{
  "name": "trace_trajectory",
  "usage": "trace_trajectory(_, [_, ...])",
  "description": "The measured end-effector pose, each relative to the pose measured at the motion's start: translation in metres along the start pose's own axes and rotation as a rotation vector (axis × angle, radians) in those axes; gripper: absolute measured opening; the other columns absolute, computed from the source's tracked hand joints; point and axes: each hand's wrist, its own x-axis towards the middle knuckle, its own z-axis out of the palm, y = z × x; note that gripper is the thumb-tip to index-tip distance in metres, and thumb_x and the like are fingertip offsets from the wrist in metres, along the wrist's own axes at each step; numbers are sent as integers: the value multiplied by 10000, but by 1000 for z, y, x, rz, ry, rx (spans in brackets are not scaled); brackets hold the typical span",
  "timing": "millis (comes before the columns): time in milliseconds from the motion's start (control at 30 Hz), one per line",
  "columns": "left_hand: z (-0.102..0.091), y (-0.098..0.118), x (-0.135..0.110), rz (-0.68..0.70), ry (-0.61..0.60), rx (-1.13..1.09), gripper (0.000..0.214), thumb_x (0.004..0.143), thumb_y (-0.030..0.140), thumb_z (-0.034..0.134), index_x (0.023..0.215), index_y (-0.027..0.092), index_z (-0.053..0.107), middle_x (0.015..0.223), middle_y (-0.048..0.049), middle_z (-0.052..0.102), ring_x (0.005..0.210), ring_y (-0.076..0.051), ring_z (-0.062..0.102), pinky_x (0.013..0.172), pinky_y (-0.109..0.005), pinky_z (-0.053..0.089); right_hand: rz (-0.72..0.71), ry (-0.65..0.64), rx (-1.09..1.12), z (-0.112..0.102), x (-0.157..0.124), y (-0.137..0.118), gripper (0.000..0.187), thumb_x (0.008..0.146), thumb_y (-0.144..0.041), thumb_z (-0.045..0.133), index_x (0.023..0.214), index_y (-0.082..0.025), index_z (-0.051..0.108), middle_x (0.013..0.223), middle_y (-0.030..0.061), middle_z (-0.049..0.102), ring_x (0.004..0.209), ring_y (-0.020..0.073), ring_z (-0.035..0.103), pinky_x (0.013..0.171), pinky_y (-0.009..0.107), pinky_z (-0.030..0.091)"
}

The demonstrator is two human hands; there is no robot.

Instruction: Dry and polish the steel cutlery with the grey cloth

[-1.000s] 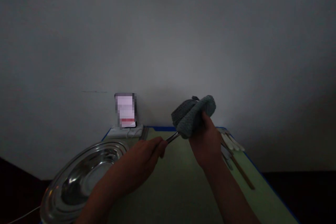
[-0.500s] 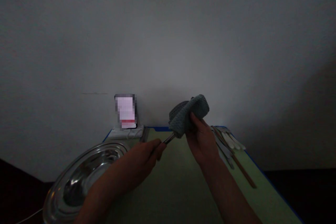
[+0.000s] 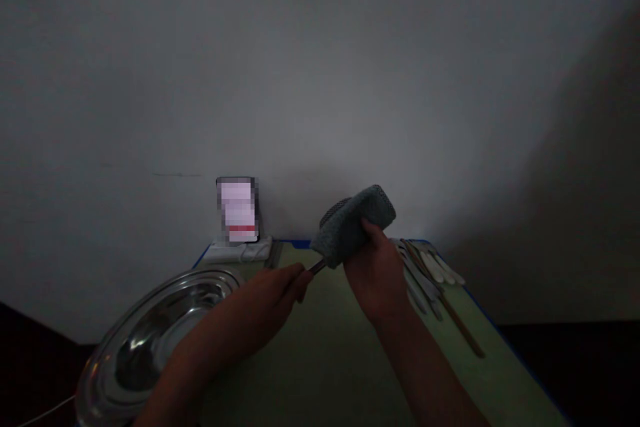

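My left hand (image 3: 285, 287) is closed around the end of a slim metal handle (image 3: 319, 266). The rest of that utensil runs up into a folded grey-blue cloth (image 3: 353, 223), so its kind is hidden. My right hand (image 3: 377, 270) grips the cloth from the right and below, thumb lying on its front and the fingers behind it. Both hands are raised above the green table top (image 3: 320, 347), in front of the wall.
A shiny steel basin (image 3: 137, 347) stands at the left, partly behind my left forearm. Beyond it, a phone (image 3: 239, 210) leans on the wall by a white box-like item (image 3: 235, 252). On the right lie several utensils, including white spoons (image 3: 437, 267) and chopsticks (image 3: 463, 327).
The cloth has slid slightly down and left along the handle, with my right hand moving along with it. My left hand keeps its hold. The view has shifted a little.
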Motion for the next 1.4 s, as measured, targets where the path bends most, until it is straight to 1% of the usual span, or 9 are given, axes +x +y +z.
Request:
trace_trajectory(133, [1, -1, 1, 0, -5, -15, 376, 922, 418, 258, 769, 204, 526, 681, 10, 577, 612, -153, 540, 576, -261, 388, 37, -26, 114, 9, -6, -7, 265, 799, -337, 433, 920, -243, 648, 950, 9, 681, 950, 176, 597, 882, 372, 453])
trace_trajectory(300, [0, -1, 0, -26, -2, -34, 400, 917, 450, 252, 800, 207, 548, 720, 2, 595, 649, -161, 562, 622, -275, 415, 93, 7, 167, 6, -4, -4, 297, 816, -471, 460, 918, -270, 652, 999, -4, 675, 1005, 173, 581, 892, 355, 452])
trace_trajectory(433, [-1, -2, -1, -33, -31, -13, 388, 907, 439, 262, 829, 204, 560, 766, -16, 620, 705, -173, 584, 665, -292, 429, 129, 118, 87, 0, -1, 6, 310, 786, -474, 532, 966, -245, 638, 1085, 8, 647, 1037, 167, 564, 865, 313, 465])
trace_trajectory(600, [4, -3, 0, -77, -85, 33, 398, 902, 448, 265, 888, 197, 574, 797, -34, 645, 709, -190, 605, 646, -310, 421, 119, 197, -27, 0, -3, 16, 373, 747, -493, 569, 983, -209, 625, 1052, 38, 653, 965, 171, 584, 768, 287, 491])
trace_trajectory(867, [8, -4, 0, -45, -112, 26, 369, 906, 418, 276, 932, 199, 572, 827, -29, 661, 718, -175, 608, 654, -288, 418, 113, 183, -88, 3, -5, 13, 386, 698, -499, 618, 891, -168, 660, 902, 49, 677, 839, 168, 600, 758, 297, 478])
trace_trajectory(967, [9, -1, 0, -35, -131, 60, 374, 900, 423, 282, 938, 192, 573, 833, -46, 658, 725, -180, 610, 646, -284, 424, 125, 185, -52, 4, -6, 12, 423, 690, -508, 623, 957, -180, 639, 947, 48, 675, 848, 170, 608, 737, 295, 482])
trace_trajectory(1133, [10, 3, 0, -46, -207, 90, 352, 897, 391, 280, 855, 187, 564, 703, -26, 632, 637, -165, 596, 581, -266, 419, 137, 129, -1, 5, -8, 16, 471, 722, -521, 581, 1085, -221, 575, 988, 37, 664, 851, 169, 625, 743, 307, 486])
trace_trajectory(1267, [9, 2, -2, -70, -216, 83, 351, 900, 405, 272, 846, 187, 541, 713, -33, 638, 652, -176, 605, 600, -283, 432, 124, 148, -39, 6, -9, 15, 476, 729, -529, 564, 1087, -216, 560, 951, 29, 669, 769, 148, 628, 691, 282, 484])
trace_trajectory(1400, [9, 3, -3, -72, -213, 90, 328, 899, 388, 277, 879, 183, 531, 688, -36, 632, 601, -172, 595, 562, -275, 424, 119, 175, -93, 5, -10, 12, 443, 726, -520, 566, 1039, -206, 574, 916, 21, 669, 728, 139, 618, 639, 262, 474])
